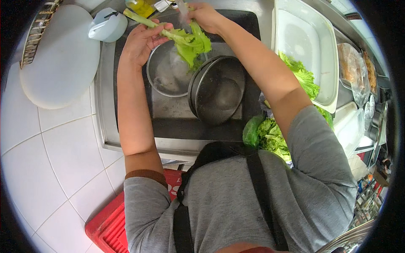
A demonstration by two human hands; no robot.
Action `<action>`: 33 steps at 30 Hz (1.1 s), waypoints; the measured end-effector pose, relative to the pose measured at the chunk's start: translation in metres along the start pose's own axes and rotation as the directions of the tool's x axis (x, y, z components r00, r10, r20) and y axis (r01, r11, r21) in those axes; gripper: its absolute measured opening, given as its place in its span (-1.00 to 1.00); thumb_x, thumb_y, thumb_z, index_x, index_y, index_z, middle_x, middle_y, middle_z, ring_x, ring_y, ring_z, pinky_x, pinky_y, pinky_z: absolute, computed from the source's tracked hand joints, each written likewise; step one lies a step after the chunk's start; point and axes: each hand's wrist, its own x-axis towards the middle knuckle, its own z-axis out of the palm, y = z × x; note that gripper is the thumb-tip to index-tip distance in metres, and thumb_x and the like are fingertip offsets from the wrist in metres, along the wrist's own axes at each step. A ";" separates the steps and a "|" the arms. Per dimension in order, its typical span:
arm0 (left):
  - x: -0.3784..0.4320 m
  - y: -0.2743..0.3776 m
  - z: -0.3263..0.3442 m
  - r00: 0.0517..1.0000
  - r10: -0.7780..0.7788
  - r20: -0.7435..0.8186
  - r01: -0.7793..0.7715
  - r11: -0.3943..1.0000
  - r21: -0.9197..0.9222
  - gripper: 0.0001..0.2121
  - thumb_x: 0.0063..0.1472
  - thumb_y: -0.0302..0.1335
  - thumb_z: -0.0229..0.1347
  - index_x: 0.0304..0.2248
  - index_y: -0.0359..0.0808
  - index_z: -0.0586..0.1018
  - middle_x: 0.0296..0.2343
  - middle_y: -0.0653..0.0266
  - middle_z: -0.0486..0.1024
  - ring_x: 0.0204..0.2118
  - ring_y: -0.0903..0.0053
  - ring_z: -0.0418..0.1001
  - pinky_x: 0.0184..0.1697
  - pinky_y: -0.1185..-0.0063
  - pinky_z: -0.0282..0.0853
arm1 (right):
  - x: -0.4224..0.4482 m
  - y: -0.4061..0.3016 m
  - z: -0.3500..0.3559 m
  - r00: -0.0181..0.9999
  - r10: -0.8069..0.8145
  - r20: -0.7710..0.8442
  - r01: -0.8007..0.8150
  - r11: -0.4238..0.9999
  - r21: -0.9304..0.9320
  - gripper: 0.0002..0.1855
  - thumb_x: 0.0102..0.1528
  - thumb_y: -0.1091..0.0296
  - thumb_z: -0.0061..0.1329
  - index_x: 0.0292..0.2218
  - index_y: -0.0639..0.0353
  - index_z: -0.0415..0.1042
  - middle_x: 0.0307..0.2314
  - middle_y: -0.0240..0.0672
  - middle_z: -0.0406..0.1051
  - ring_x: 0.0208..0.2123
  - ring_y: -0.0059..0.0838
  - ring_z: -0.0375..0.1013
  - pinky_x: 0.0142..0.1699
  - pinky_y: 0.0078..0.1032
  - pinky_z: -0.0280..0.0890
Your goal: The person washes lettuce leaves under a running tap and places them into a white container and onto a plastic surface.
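Observation:
Both my hands hold green lettuce leaves under running water at the back of a dark sink. My left hand grips a leaf by its pale stem, which points up and left. At the tap, my right hand holds the upper end of a leaf, its fingers partly hidden by water. Below the leaves, a round metal bowl holds water. Dark round pans, stacked and tilted, lean in the sink beside the bowl.
A white rectangular tub with lettuce at its edge stands right of the sink. More greens and a green plastic bag lie near my right elbow. At the left are a white round board and a white plastic jug.

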 end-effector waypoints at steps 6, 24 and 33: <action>0.001 0.002 -0.004 0.998 0.030 -0.059 -0.024 0.993 0.115 -0.77 0.05 -0.63 -0.02 -0.25 -0.33 0.31 -0.26 0.13 0.42 -0.20 0.35 0.46 -0.15 0.47 0.39 | -0.025 -0.023 0.016 0.936 0.170 0.309 -0.011 0.889 -0.457 -0.73 0.10 0.33 -0.08 -0.18 0.26 0.41 -0.40 -0.40 0.43 -0.35 -0.65 0.35 -0.21 -0.63 0.24; 0.034 -0.028 0.025 0.867 0.292 -0.404 -0.022 0.832 0.554 -0.60 -0.10 -0.33 0.31 -0.34 -0.39 0.43 -0.49 0.27 0.47 -0.58 0.60 0.45 -0.53 0.68 0.44 | -0.030 -0.023 0.010 0.952 -0.192 0.239 0.285 0.269 -0.920 -0.66 0.07 0.06 -0.06 -0.23 0.12 0.42 -0.45 -0.14 0.43 -0.40 -0.34 0.41 -0.23 -0.51 0.26; 0.030 -0.022 0.012 0.937 0.123 -0.327 -0.053 0.975 0.214 -0.66 0.04 -0.40 0.20 -0.26 -0.39 0.37 -0.38 0.22 0.41 -0.45 0.54 0.43 -0.38 0.55 0.52 | 0.005 0.006 -0.007 0.999 -0.047 0.025 0.047 0.999 0.004 -0.75 0.09 0.24 -0.12 -0.27 0.22 0.39 -0.40 -0.32 0.45 -0.40 -0.43 0.40 -0.30 -0.45 0.31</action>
